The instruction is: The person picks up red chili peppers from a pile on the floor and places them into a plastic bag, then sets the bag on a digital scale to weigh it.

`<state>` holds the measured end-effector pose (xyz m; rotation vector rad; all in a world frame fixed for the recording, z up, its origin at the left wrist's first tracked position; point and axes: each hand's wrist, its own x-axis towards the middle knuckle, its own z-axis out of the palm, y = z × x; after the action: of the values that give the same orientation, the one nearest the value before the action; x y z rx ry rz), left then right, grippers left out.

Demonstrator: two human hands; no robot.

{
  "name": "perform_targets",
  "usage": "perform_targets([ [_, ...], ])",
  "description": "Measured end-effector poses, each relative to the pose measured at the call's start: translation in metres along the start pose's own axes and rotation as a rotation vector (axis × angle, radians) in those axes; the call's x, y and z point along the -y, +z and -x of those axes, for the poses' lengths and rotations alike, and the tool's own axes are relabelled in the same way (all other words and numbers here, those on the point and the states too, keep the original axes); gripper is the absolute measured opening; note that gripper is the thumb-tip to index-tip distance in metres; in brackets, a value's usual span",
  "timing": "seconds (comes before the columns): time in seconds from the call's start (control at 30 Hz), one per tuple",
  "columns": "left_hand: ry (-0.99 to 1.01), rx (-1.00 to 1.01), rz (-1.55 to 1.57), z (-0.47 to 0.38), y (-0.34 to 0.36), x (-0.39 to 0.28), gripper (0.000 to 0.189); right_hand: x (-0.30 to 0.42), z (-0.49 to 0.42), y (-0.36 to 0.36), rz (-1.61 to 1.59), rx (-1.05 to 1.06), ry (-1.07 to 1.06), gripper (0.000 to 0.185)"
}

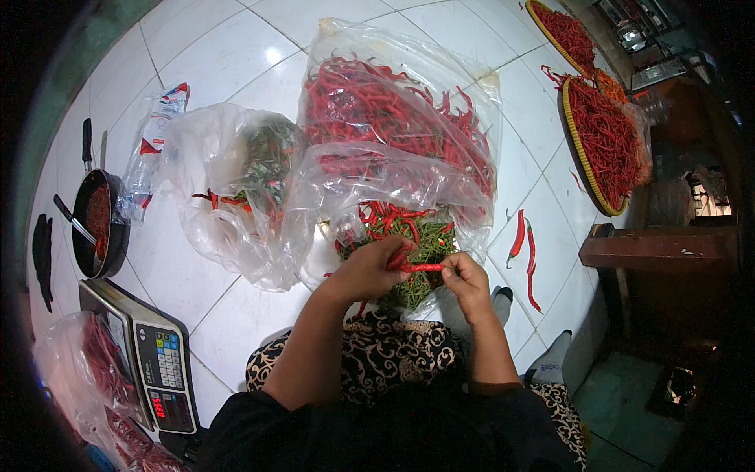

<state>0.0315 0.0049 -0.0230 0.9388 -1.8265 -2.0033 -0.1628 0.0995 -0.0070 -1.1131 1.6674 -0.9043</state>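
My left hand is closed around a few red chili peppers. One long red chili stretches from it towards my right hand, whose thumb and fingers pinch its end. Beneath both hands lies a heap of green chili stems, with loose red chilies at its far side. Beyond it, a large clear plastic bag lies open towards me, full of red chilies. Its folded mouth partly covers the chilies near my hands.
Left: a translucent bag with greenery, a frying pan of red sauce, a digital scale bearing a bag of chilies. Right: two loose chilies on the tiles, woven trays heaped with chilies, a wooden beam.
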Motion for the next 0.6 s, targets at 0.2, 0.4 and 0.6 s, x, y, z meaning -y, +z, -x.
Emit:
perform_targets([
  [0.2,-0.011,0.207,0.042,0.001,-0.002,-0.003,0.038,-0.001,0.007,-0.005,-0.629,0.164,0.155,0.013],
  [0.4,-0.110,0.264,0.117,0.001,-0.002,0.000,0.036,0.008,0.004,-0.001,-1.254,0.425,0.095,0.014],
  [0.6,-0.018,-0.128,0.039,-0.003,-0.007,0.016,0.033,0.010,-0.028,-0.012,0.112,-0.106,-0.157,0.017],
])
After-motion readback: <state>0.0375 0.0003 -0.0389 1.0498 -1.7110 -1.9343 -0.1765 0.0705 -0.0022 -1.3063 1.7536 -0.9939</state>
